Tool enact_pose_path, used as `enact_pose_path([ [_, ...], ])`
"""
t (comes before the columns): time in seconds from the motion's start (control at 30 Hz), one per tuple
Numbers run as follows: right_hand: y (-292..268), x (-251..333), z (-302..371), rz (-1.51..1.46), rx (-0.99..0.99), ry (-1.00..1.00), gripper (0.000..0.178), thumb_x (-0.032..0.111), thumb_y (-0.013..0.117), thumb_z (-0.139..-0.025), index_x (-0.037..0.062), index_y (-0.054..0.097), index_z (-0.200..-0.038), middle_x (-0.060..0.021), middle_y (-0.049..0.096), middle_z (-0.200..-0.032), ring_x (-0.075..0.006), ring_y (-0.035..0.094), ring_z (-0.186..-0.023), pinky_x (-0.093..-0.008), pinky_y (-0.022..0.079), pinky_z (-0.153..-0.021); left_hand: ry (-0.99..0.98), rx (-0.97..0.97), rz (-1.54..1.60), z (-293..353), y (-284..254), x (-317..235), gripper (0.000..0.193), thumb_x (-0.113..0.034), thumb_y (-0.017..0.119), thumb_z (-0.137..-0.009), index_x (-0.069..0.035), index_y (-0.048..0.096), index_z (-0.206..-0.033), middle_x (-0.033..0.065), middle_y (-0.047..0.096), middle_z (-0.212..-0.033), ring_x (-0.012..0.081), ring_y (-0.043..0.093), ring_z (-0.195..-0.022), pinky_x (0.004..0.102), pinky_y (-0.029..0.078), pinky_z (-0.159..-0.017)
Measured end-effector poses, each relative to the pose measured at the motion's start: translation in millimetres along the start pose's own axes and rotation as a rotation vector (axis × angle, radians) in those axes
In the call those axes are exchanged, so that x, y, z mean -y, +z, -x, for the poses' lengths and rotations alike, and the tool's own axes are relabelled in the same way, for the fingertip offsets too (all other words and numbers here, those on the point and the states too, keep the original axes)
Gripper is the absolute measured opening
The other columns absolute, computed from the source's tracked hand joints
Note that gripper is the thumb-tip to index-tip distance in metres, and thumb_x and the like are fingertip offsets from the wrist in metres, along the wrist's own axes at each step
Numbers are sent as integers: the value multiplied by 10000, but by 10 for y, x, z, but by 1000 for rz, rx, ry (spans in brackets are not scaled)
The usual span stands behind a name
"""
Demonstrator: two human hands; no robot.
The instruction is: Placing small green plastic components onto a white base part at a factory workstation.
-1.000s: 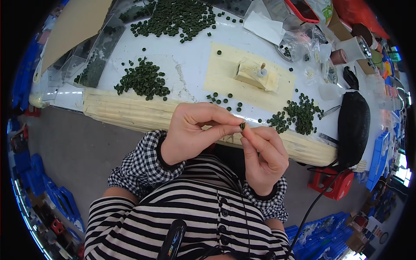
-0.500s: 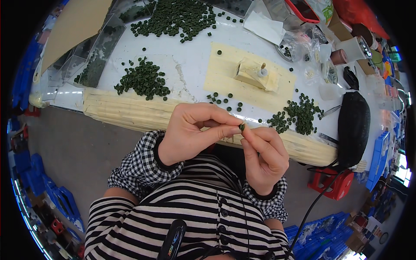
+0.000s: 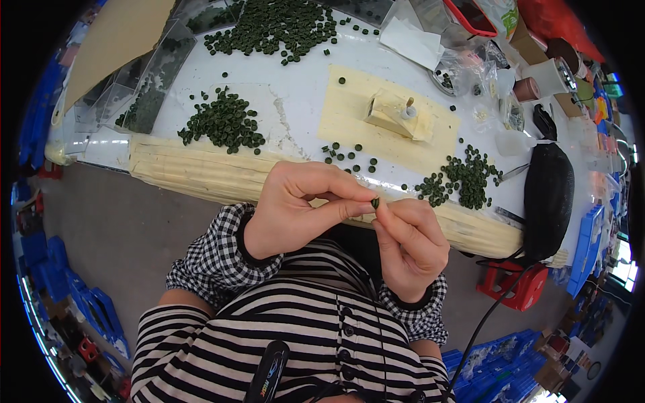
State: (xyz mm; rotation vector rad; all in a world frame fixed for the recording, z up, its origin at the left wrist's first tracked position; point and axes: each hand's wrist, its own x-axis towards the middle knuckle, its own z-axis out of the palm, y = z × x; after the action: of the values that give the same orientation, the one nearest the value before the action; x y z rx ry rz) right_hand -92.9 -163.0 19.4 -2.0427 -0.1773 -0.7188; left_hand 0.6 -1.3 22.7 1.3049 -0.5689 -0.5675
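Between my two hands, just in front of the table edge, is a small dark green round piece [image 3: 375, 202]. My left hand [image 3: 295, 205] pinches it between thumb and forefinger. The fingertips of my right hand [image 3: 411, 242] press together against its other side. Similar green pieces lie in a pile [image 3: 223, 122] at the left, in another pile [image 3: 467, 178] at the right, and in a loose scatter [image 3: 351, 156] just beyond my hands. A taped block with a small upright pin [image 3: 402, 115] stands on a yellow sheet [image 3: 339, 101].
A big heap of green pieces [image 3: 275, 27] covers the far side, near clear trays [image 3: 158, 77]. Padding [image 3: 195, 168] wraps the front table edge. At the right are a black covered object [image 3: 549, 201], plastic bags [image 3: 480, 80] and a red stool [image 3: 514, 285].
My hands have barely moved. The green piece has turned slightly between the fingertips, and my right fingers have shifted a little to the right.
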Motion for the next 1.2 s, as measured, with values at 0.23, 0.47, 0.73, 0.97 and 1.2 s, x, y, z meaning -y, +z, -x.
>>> enact_pose_path([
  [0.23,0,-9,18,-32,1,21,328,-97,711,-710,-4,704,-1024,-84,630,-836,-210,590,-734,-290,470,-654,8,5,-22,4,-2,11,149,94,665,-808,42,692,-945,132,683,-884,155,662,-803,235,532,-711],
  [0.47,3,-14,28,-58,15,51,296,-99,694,-739,-6,699,-1020,-91,637,-859,-208,584,-767,-288,457,-702,-18,-4,17,3,4,-13,145,91,661,-814,42,691,-948,130,681,-884,150,660,-805,235,531,-714],
  [0.73,-9,-14,24,-32,28,32,297,-99,696,-736,-5,699,-1018,-91,635,-858,-216,585,-763,-292,457,-704,-31,2,27,5,4,-15,149,93,659,-815,45,689,-952,132,678,-890,150,661,-808,238,533,-718],
  [0.97,3,-32,17,-40,12,12,332,-93,709,-722,-6,697,-1042,-87,633,-843,-212,593,-749,-287,474,-672,-13,-2,-11,2,5,-7,151,86,661,-816,41,691,-957,128,680,-887,150,661,-810,238,532,-713],
  [1.2,-153,-137,-2,124,-145,208,243,-80,711,-727,-13,702,-961,-100,636,-849,-213,587,-757,-278,459,-688,108,-87,-401,-66,-91,-15,129,50,685,-803,22,695,-927,109,681,-857,136,643,-748,231,515,-673],
])
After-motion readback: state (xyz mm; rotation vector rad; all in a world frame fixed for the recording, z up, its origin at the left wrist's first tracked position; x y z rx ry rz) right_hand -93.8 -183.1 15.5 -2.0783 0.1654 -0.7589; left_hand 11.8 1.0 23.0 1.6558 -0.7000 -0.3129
